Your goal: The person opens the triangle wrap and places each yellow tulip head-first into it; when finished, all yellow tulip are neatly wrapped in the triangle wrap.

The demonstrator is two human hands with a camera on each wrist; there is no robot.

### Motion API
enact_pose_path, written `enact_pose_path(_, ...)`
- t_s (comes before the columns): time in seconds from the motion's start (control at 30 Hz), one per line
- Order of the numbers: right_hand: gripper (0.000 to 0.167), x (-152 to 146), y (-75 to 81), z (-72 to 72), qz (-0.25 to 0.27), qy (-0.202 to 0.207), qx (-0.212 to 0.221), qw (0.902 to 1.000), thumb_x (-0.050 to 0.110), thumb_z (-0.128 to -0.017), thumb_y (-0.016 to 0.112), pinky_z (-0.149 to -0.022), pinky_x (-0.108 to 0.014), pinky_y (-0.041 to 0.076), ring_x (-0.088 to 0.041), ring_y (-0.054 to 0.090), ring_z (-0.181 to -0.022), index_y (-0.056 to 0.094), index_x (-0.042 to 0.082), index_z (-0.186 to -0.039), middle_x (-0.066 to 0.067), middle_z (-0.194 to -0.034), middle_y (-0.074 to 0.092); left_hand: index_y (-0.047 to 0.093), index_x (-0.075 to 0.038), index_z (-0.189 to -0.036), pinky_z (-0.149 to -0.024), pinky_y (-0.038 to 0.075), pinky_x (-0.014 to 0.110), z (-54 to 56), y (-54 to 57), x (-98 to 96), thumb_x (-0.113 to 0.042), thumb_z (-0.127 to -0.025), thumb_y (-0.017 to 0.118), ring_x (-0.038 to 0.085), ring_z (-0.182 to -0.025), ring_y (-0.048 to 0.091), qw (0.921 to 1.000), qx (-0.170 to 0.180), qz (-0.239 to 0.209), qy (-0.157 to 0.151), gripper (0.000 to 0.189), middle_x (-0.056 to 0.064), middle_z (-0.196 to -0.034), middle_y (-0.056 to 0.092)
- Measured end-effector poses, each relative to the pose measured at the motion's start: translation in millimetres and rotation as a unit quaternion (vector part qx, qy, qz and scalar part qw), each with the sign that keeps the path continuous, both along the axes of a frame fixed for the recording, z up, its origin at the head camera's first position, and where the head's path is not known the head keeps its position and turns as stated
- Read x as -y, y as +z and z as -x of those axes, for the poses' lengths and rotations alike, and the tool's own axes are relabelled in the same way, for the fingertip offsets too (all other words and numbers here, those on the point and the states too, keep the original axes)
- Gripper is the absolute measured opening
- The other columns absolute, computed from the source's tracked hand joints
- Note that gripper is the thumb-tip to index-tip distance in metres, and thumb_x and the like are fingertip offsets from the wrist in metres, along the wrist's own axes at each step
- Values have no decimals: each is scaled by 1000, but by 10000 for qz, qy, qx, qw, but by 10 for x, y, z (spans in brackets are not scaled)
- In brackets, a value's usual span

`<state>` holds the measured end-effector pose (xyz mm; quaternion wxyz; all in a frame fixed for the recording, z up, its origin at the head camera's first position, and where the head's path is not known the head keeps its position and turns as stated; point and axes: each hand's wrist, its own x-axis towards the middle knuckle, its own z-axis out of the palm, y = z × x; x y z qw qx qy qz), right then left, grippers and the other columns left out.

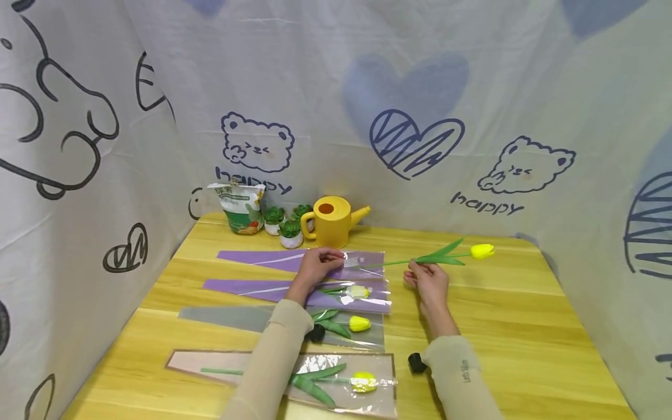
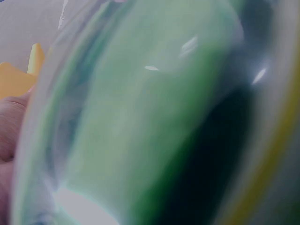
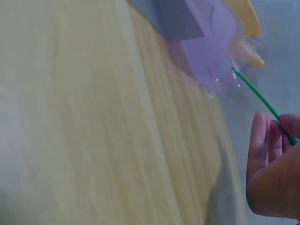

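Note:
My right hand [image 1: 433, 287] pinches the green stem of a yellow tulip [image 1: 482, 251], whose bloom points right. The stem's free end lies at the mouth of the farthest purple flower sleeve [image 1: 268, 258]; in the right wrist view the stem [image 3: 260, 95] meets the sleeve's clear edge. My left hand [image 1: 314, 269] pinches that sleeve near its open end. Nearer me lie a second purple sleeve [image 1: 231, 285] with a pale tulip, a grey sleeve [image 1: 220, 315] and a pink sleeve [image 1: 194, 360], each with a yellow tulip. A blurred green leaf [image 2: 140, 108] behind film fills the left wrist view.
Along the back of the wooden table [image 1: 504, 326] stand a yellow watering can [image 1: 333, 224], small potted succulents [image 1: 290, 233] and a green-and-white bag [image 1: 243, 213]. A printed cloth [image 1: 315, 70] hangs close behind and at the sides.

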<state>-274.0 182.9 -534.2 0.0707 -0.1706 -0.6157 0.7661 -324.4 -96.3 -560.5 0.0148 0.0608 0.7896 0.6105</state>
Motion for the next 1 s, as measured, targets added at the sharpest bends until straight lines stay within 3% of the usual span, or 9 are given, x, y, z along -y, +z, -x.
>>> enact_pose_path(0.47, 24, 101, -162, 92, -325, 487, 111, 9982, 5, -98, 69, -68, -27, 62, -11, 69, -71, 63, -10, -116, -10, -90, 71, 80, -10, -104, -77, 52, 24, -1, -3, 12, -17, -92, 80, 10, -83, 66, 9999, -13, 144, -74, 14, 7, -104, 79)
enact_pose_path(0.73, 23, 199, -185, 127, -280, 715, 113, 9970, 5, -97, 70, -64, -26, 62, -12, 69, -69, 64, -10, -114, -10, -86, 73, 80, -10, -105, -78, 52, 25, 10, 8, 22, -18, -93, 80, 11, -83, 66, 9997, -22, 230, -61, 15, 6, -103, 79)
enact_pose_path(1.0, 25, 245, -168, 146, -420, 733, 181, 9963, 5, -96, 72, -61, -23, 59, -13, 66, -69, 66, -10, -114, -8, -86, 73, 80, -8, -107, -77, 52, 24, 11, -12, 16, -18, -92, 81, 10, -83, 65, 9999, -51, 43, -120, 18, 9, -104, 79)
